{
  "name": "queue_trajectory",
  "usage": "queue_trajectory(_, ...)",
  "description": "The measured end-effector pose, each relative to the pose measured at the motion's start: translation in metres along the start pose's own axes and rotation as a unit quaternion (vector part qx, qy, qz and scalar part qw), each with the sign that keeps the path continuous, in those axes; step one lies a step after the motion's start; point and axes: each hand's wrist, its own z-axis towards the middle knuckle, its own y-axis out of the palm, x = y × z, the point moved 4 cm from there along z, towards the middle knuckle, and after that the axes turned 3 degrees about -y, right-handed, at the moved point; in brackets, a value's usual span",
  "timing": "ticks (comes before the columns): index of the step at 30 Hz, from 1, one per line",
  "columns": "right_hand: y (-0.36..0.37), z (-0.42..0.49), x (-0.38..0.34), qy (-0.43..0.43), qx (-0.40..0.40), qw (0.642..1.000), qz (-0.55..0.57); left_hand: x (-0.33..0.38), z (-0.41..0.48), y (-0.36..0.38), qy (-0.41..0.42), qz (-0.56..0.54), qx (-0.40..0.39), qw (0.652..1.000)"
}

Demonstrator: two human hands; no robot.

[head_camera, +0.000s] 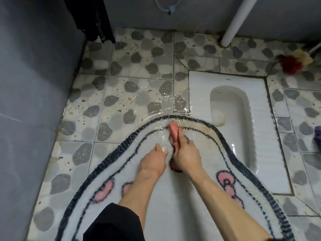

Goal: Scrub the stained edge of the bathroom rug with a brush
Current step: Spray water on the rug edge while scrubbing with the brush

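Note:
A white bathroom rug (173, 197) with a dark border and pink shapes lies on the wet tile floor. Its far edge (196, 124) is stained brownish, beside the squat toilet. My right hand (186, 153) grips a pink brush (174, 132), whose head lies on the rug just inside the far border. My left hand (153, 160) rests on the rug to the left of the brush, fingers pressing the pile; a small white thing shows at its fingertips, too small to make out.
A white squat toilet pan (243, 119) is set in the floor at the right, partly under the rug. A red and straw-coloured broom head (295, 62) lies at the far right. A white pipe (234, 23) and dark hanging cloth (93, 18) stand by the walls.

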Motion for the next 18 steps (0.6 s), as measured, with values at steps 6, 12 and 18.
queue_trajectory(6,0.002,-0.068,0.010,-0.006,-0.041,0.999,0.016,-0.001,0.008,-0.007,-0.004,0.028,-0.014,1.000)
queue_trajectory(12,-0.024,0.013,-0.004,-0.024,-0.007,0.997,-0.073,0.003,0.012,-0.004,-0.042,0.016,-0.032,0.999)
queue_trajectory(18,-0.011,-0.006,0.001,-0.019,-0.008,0.999,-0.031,-0.001,0.018,-0.004,-0.037,0.028,-0.011,0.999)
